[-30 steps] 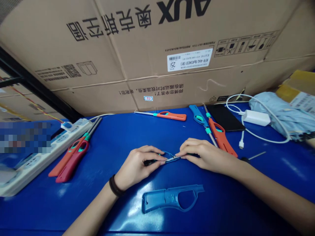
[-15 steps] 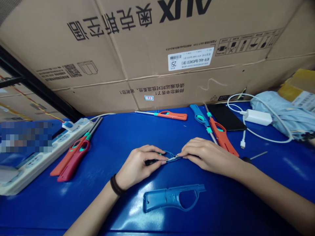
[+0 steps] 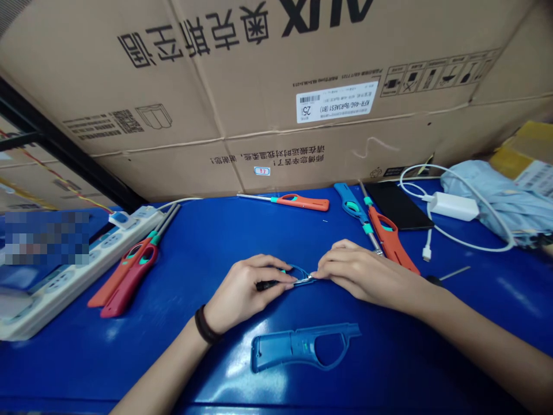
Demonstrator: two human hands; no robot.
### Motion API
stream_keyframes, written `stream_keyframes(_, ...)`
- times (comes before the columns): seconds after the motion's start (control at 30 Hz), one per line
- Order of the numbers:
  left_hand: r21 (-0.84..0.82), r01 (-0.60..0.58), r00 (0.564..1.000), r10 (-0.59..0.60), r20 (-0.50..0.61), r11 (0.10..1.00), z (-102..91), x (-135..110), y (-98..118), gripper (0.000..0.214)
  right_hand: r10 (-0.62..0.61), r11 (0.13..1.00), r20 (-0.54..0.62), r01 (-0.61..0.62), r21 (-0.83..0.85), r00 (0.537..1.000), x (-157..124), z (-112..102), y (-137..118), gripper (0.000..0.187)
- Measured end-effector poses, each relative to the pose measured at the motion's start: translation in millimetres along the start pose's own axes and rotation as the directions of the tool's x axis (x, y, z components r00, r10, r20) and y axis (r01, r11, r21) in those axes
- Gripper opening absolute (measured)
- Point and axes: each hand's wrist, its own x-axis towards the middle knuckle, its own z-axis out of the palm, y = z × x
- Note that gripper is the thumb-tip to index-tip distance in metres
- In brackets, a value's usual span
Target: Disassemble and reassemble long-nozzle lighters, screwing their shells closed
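Note:
My left hand (image 3: 246,294) is shut around a slim black-handled tool (image 3: 264,285), whose far end is hidden by the fingers. A small loop of blue plastic (image 3: 298,270) with a metal tip (image 3: 307,280) sits between my two hands. My right hand (image 3: 363,275) pinches this part from the right with its fingertips, close to my left fingertips. Below my hands, an empty blue lighter shell (image 3: 305,346) lies flat on the blue table (image 3: 207,242), touching neither hand. A dark band circles my left wrist.
Long orange and red utility lighters (image 3: 125,276) lie at the left beside a white power strip (image 3: 86,268). Others (image 3: 302,202) lie ahead and to the right, near a black phone (image 3: 395,204). A white charger (image 3: 453,206), screwdriver (image 3: 436,278) and blue cloth (image 3: 488,202) are at right.
My right hand has shifted slightly left, closer to the metal tip. My left hand keeps its hold. The whole view has moved only a little.

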Motion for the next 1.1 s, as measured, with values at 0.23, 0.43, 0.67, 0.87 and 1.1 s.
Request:
stream_keyframes(0.23, 0.015, -0.014, 1.0, 0.014, -0.013, 1.0, 0.8, -1, 1, 0.016, 0.013, 1.0, -0.009, -0.013, 0.008, 1.0, 3, 1, -3, 0.017)
stream_keyframes(0.43, 0.024, -0.021, 1.0, 0.021, -0.004, 0.999, 0.2, -1, 4, 0.017, 0.036, 0.999, 0.045, -0.036, -0.008, 0.998, 5, 0, -6, 0.019)
stream_keyframes(0.67, 0.026, -0.006, 1.0, 0.006, 0.004, 1.0, 0.6, -2, 3, 0.016, 0.069, 0.995, 0.149, -0.078, 0.057, 0.986, 12, -6, -4, 0.02)
stream_keyframes(0.87, 0.051, -0.007, 1.0, 0.007, 0.005, 0.999, 1.3, -3, 4, 0.016, 0.148, 0.973, 0.146, -0.17, 0.157, 0.978, 8, -6, -3, 0.013)
stream_keyframes(1.1, 0.065, 0.034, 0.999, -0.035, 0.01, 0.997, -0.4, -3, 6, 0.031, 0.213, 0.887, 0.08, -0.227, 0.401, 0.974, 7, 4, 6, 0.006)
